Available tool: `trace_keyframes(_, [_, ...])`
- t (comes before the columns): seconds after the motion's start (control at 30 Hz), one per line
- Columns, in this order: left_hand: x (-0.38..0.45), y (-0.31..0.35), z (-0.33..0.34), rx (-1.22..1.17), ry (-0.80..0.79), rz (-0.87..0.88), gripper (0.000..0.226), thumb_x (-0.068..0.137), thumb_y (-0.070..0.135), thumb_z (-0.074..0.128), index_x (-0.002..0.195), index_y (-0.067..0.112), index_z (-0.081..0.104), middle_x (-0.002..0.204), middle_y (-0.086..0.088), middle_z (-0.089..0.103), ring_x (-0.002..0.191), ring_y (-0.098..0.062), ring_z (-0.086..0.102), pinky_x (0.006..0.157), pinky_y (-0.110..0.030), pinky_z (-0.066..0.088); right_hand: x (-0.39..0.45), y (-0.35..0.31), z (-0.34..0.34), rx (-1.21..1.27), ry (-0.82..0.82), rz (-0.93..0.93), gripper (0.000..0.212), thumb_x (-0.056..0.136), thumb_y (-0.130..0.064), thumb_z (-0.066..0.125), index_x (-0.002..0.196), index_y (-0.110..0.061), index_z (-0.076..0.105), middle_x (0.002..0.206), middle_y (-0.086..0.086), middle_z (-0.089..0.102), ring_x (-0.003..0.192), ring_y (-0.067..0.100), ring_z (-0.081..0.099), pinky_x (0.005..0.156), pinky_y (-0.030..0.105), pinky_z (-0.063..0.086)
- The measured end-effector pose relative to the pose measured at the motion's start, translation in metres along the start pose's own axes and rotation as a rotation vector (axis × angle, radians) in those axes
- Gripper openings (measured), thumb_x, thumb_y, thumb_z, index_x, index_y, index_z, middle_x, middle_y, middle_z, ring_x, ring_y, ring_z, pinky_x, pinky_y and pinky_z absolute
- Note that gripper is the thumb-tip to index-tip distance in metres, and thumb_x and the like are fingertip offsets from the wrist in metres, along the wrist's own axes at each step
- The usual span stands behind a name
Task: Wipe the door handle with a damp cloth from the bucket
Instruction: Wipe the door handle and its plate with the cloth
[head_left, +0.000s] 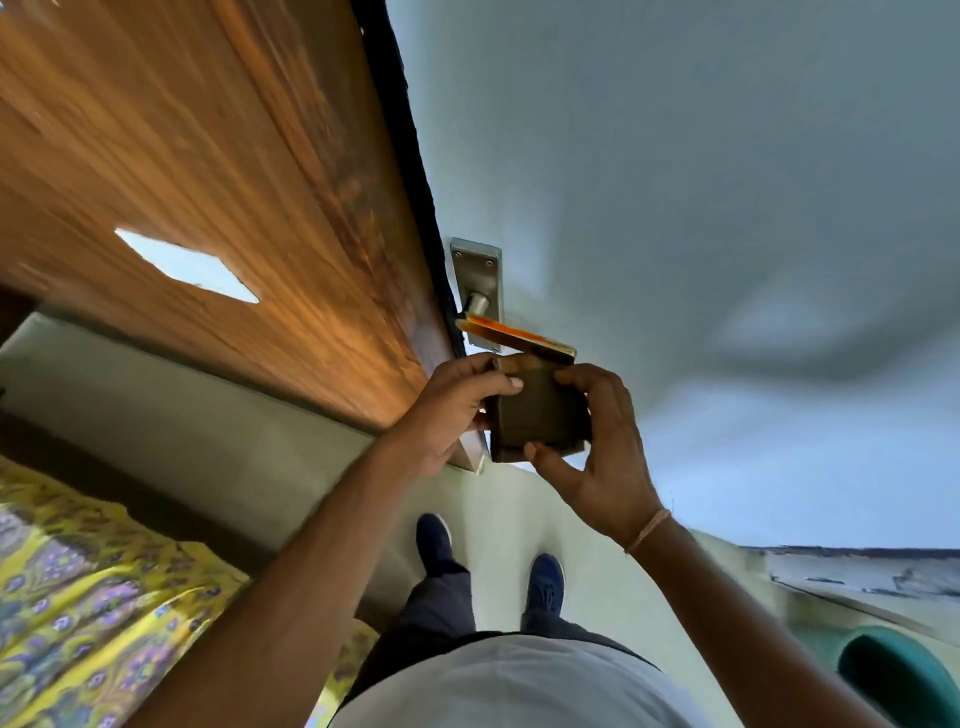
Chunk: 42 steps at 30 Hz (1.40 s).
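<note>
A folded brown-olive cloth (543, 410) is held between both hands just below the door handle (514, 335), a metal lever that reflects orange, mounted on a silver backplate (480, 265). My left hand (457, 405) grips the cloth's left edge with thumb on top. On the cloth's right side, my right hand (602, 441) pinches it between the fingers above and the thumb below. The cloth's top edge sits close under the lever; I cannot tell if they touch. A green bucket (893, 675) shows at the bottom right corner.
The pale door face (701, 182) fills the right; a wooden panel (208, 156) with a dark edge stands left of it. A yellow patterned bedspread (93, 597) lies at the lower left. My two blue shoes (543, 582) stand on the light floor.
</note>
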<state>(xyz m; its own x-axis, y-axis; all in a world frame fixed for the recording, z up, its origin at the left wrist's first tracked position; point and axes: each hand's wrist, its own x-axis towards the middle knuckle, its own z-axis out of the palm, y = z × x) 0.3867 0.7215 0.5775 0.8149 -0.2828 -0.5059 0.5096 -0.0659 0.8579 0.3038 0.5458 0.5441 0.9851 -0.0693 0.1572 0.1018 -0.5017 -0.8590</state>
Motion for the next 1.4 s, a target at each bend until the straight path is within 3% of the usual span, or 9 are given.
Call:
trace_keyframes(0.13, [0.015,0.003,-0.018,0.051,-0.151,-0.006,0.021,0.1,0.008,0.065,0.106,0.023,0.079,0.1,0.001,0.081,0.106,-0.02,0.075,0.085,-0.033,0.063,0.001,-0.008,0.028,0.258,0.178,0.326,0.075,0.081,-0.025,0.08,0.143,-0.031,0.037,0.135,-0.015,0.051,0.124,0.0,0.057,0.09,0.017,0.06])
trace_keyframes(0.27, [0.025,0.001,-0.035,0.063,-0.242,0.03,0.026,0.094,0.005,0.072,0.119,0.006,0.078,0.109,-0.014,0.079,0.099,-0.019,0.076,0.082,-0.026,0.065,0.004,-0.024,0.043,0.584,0.327,0.63,0.075,0.094,0.003,0.072,0.152,-0.023,0.031,0.127,0.009,0.058,0.101,0.022,0.067,0.056,0.019,0.058])
trace_keyframes(0.57, [0.027,-0.003,-0.048,0.008,0.008,0.19,0.023,0.083,0.014,0.09,0.1,0.019,0.076,0.097,-0.006,0.082,0.091,-0.024,0.079,0.077,-0.039,0.068,0.015,-0.054,0.051,0.177,0.679,0.372,0.045,0.081,-0.005,0.089,0.091,-0.024,0.05,0.09,0.008,0.065,0.074,0.014,0.062,0.068,0.019,0.053])
trace_keyframes(0.7, [0.019,-0.001,-0.035,-0.034,0.232,0.27,0.028,0.084,0.009,0.091,0.095,0.018,0.067,0.093,-0.007,0.078,0.081,-0.017,0.076,0.069,-0.034,0.065,0.033,-0.052,0.039,0.002,0.68,0.146,0.022,0.085,-0.004,0.086,0.089,-0.012,0.065,0.101,0.005,0.066,0.088,0.022,0.068,0.074,0.032,0.057])
trace_keyframes(0.8, [0.013,-0.003,-0.025,-0.003,0.345,0.343,0.03,0.084,0.018,0.092,0.097,0.016,0.065,0.094,-0.01,0.078,0.083,-0.018,0.079,0.075,-0.042,0.067,0.049,-0.049,0.038,-0.084,0.686,0.066,0.014,0.086,0.001,0.082,0.09,-0.01,0.075,0.114,0.006,0.064,0.103,0.016,0.067,0.079,0.027,0.058])
trace_keyframes(0.9, [0.007,0.0,-0.02,0.054,0.436,0.437,0.031,0.089,0.013,0.088,0.104,0.005,0.063,0.092,-0.007,0.075,0.076,-0.009,0.075,0.07,-0.034,0.063,0.062,-0.046,0.042,-0.199,0.617,0.001,0.01,0.094,-0.003,0.075,0.1,-0.008,0.079,0.121,0.009,0.063,0.104,0.011,0.064,0.086,0.023,0.057])
trace_keyframes(1.1, [-0.011,0.003,-0.041,0.291,0.581,0.606,0.024,0.093,0.022,0.085,0.107,0.012,0.069,0.091,0.003,0.076,0.079,-0.01,0.074,0.07,-0.033,0.062,0.062,-0.069,0.051,-0.842,0.399,-0.099,0.037,0.096,-0.026,0.052,0.118,-0.008,0.076,0.135,0.01,0.067,0.125,0.036,0.053,0.104,0.046,0.045])
trace_keyframes(1.27, [-0.029,0.014,-0.065,0.647,0.701,0.933,0.027,0.1,0.033,0.07,0.118,0.012,0.071,0.113,-0.003,0.074,0.099,-0.017,0.067,0.075,-0.044,0.063,0.059,-0.078,0.071,-0.996,0.182,-0.036,0.061,0.103,-0.05,0.053,0.144,-0.005,0.058,0.143,0.02,0.063,0.13,0.04,0.058,0.11,0.051,0.046])
trace_keyframes(1.4, [-0.028,0.014,-0.076,0.931,0.764,1.135,0.054,0.098,0.03,0.071,0.146,0.007,0.06,0.156,-0.015,0.056,0.144,-0.031,0.053,0.114,-0.047,0.052,0.064,-0.069,0.07,-1.033,0.176,-0.117,0.056,0.1,-0.036,0.065,0.144,-0.003,0.058,0.142,0.021,0.066,0.13,0.041,0.062,0.107,0.051,0.048])
